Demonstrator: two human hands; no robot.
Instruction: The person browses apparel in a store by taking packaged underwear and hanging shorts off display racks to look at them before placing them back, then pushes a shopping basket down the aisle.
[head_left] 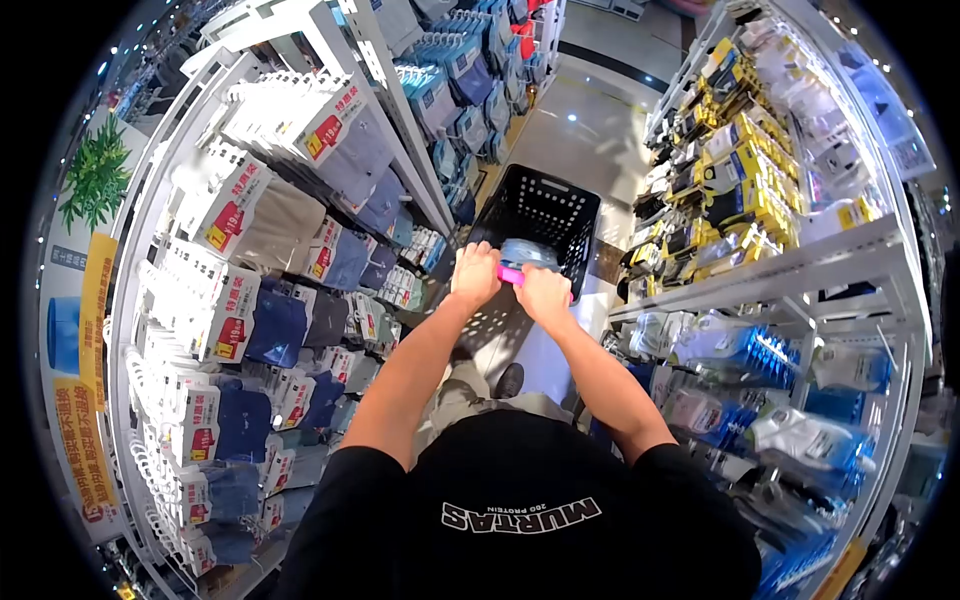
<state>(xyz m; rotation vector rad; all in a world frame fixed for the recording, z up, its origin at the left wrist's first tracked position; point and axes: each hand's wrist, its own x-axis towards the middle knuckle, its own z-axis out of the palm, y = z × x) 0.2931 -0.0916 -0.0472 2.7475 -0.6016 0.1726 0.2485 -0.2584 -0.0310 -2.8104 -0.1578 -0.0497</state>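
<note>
Both hands hold the pink handle (511,275) of a black basket cart. My left hand (476,271) is wrapped round its left part, and my right hand (543,291) grips it further right. Just beyond the hands is the black perforated basket (573,205), with a pale blue packaged item (530,253) lying inside, partly hidden by my right hand. The handle shows bright pink between the two hands.
Racks of hanging packs with red and white price cards (228,222) line the left side. On the right stand racks of yellow-and-black packs (745,180) and blue-and-white packs (740,345). A tiled aisle floor (600,120) runs ahead between them.
</note>
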